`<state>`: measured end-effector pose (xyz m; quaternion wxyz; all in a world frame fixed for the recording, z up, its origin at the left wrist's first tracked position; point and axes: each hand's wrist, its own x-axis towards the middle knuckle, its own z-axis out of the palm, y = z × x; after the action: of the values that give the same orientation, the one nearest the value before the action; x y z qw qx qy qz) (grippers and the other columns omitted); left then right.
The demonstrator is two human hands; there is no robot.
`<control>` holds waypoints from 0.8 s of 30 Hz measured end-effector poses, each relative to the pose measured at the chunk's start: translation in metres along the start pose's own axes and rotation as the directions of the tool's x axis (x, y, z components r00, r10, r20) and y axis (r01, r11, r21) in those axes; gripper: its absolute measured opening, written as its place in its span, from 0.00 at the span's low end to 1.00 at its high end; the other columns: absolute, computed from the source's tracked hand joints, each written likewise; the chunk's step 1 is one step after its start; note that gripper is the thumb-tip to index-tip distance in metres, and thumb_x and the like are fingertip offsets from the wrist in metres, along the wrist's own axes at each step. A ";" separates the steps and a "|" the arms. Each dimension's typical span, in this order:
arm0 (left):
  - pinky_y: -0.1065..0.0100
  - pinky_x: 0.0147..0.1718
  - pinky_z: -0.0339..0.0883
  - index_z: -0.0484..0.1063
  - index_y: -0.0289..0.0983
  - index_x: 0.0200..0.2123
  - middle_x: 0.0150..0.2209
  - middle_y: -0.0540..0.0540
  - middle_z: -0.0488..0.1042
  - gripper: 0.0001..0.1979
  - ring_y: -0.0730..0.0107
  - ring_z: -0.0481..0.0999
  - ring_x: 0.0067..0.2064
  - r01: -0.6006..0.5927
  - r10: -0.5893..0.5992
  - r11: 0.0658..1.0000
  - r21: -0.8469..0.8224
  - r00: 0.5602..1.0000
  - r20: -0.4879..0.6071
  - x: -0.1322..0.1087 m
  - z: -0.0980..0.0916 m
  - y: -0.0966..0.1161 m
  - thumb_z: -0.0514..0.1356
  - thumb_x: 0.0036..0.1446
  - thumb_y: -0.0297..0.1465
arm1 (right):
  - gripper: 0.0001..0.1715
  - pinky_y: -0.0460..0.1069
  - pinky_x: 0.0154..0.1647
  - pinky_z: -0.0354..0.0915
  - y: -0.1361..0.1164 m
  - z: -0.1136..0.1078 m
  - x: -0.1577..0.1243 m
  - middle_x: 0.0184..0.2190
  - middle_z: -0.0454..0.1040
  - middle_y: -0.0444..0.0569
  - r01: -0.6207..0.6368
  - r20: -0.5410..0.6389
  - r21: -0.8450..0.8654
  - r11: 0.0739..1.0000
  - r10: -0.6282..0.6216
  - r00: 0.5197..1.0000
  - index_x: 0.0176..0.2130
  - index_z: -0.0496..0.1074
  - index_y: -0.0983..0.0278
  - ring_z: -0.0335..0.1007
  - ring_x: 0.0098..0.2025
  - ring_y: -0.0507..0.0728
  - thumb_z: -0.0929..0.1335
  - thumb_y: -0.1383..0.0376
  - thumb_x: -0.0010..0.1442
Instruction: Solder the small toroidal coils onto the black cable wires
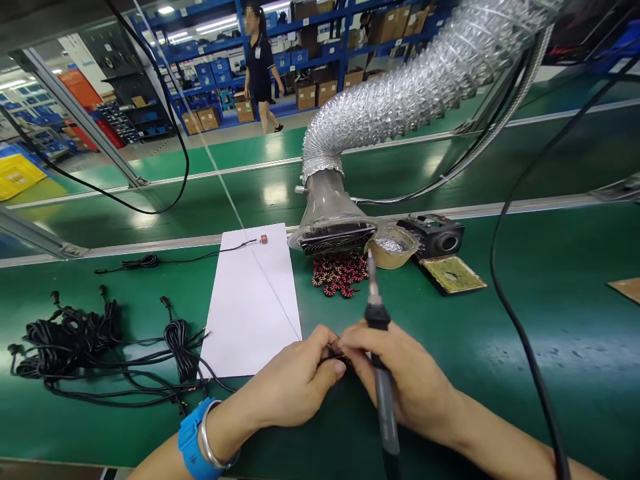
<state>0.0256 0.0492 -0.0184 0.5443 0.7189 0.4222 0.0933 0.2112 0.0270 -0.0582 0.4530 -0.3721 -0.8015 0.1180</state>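
Observation:
My right hand (415, 387) is closed around a soldering iron (385, 393), its tip pointing up and away. The thumb and forefinger of that hand meet the fingertips of my left hand (303, 380). Pinched in my left hand is the end of a black cable (331, 355), mostly hidden by the fingers. A thin pale strand (227, 190) runs from the upper left down to my left hand. Beyond my hands lies a cluster of small red and black ring-shaped parts (337, 272). White paper (253, 307) bears one black cable joined to a small reddish part (264, 239).
Coiled black cables (75, 340) lie at left. A fume hood (330, 207) on a silver duct (400, 100) stands at the back. Beside it are a round tub (395, 257), an iron stand (437, 237) and a sponge tray (453, 275). A person (260, 63) walks past the shelves.

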 end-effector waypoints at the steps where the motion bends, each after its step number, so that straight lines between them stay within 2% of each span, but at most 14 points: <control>1: 0.69 0.32 0.56 0.62 0.40 0.38 0.32 0.52 0.67 0.03 0.69 0.65 0.34 0.008 -0.008 1.000 0.006 1.000 -0.006 0.001 -0.001 0.000 0.51 0.64 0.32 | 0.14 0.49 0.34 0.70 0.003 -0.003 -0.001 0.33 0.75 0.47 -0.054 -0.007 0.020 0.998 0.054 0.999 0.47 0.63 0.60 0.72 0.33 0.54 0.64 0.74 0.62; 4: 0.70 0.32 0.55 0.65 0.39 0.38 0.30 0.53 0.64 0.06 0.71 0.62 0.32 0.024 -0.023 0.998 -0.063 1.000 0.010 0.004 -0.004 -0.004 0.52 0.64 0.34 | 0.16 0.47 0.34 0.71 0.008 -0.009 -0.001 0.32 0.74 0.45 -0.176 0.044 0.152 0.973 0.171 0.984 0.49 0.61 0.60 0.73 0.32 0.52 0.64 0.73 0.63; 7: 0.72 0.28 0.52 0.65 0.37 0.38 0.27 0.54 0.59 0.10 0.74 0.56 0.28 0.068 -0.052 0.972 -0.223 0.996 0.078 0.008 -0.003 -0.013 0.53 0.63 0.38 | 0.17 0.46 0.34 0.72 0.011 -0.010 -0.001 0.33 0.75 0.46 -0.162 0.109 0.237 0.958 0.140 0.984 0.51 0.60 0.61 0.74 0.33 0.52 0.64 0.73 0.64; 10: 0.72 0.24 0.48 0.65 0.36 0.36 0.25 0.56 0.56 0.14 0.76 0.52 0.25 0.120 -0.089 0.939 -0.322 0.990 0.108 0.011 -0.002 -0.019 0.54 0.63 0.43 | 0.18 0.46 0.33 0.72 0.011 -0.010 -0.001 0.33 0.75 0.47 -0.123 0.112 0.239 0.963 0.099 0.989 0.51 0.61 0.61 0.74 0.33 0.52 0.64 0.73 0.63; 16: 0.72 0.20 0.42 0.64 0.36 0.31 0.21 0.57 0.53 0.16 0.78 0.48 0.22 0.190 -0.180 0.906 -0.378 0.982 0.063 0.015 0.003 -0.018 0.56 0.59 0.44 | 0.20 0.46 0.34 0.72 0.012 -0.006 -0.004 0.33 0.75 0.46 -0.085 0.082 0.192 0.978 0.070 0.994 0.52 0.61 0.61 0.74 0.33 0.52 0.64 0.74 0.62; 21: 0.73 0.23 0.47 0.65 0.36 0.30 0.23 0.55 0.58 0.10 0.78 0.53 0.24 0.121 -0.140 0.934 -0.336 0.990 -0.033 0.022 0.004 -0.020 0.56 0.58 0.37 | 0.18 0.49 0.36 0.72 0.009 -0.014 -0.006 0.36 0.78 0.47 -0.069 0.015 0.099 0.993 0.068 0.998 0.51 0.65 0.60 0.75 0.35 0.54 0.64 0.74 0.63; 24: 0.72 0.25 0.48 0.66 0.35 0.30 0.23 0.55 0.59 0.09 0.77 0.54 0.25 0.133 -0.148 0.952 -0.275 0.988 -0.034 0.027 0.003 -0.020 0.54 0.58 0.35 | 0.26 0.49 0.35 0.73 0.002 -0.026 -0.012 0.38 0.79 0.46 -0.115 -0.075 0.096 0.989 0.122 0.990 0.58 0.63 0.58 0.77 0.35 0.54 0.63 0.75 0.63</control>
<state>0.0343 0.0670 -0.0460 0.6312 0.6029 0.4701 0.1310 0.2371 0.0159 -0.0526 0.4939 -0.4023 -0.7527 0.1661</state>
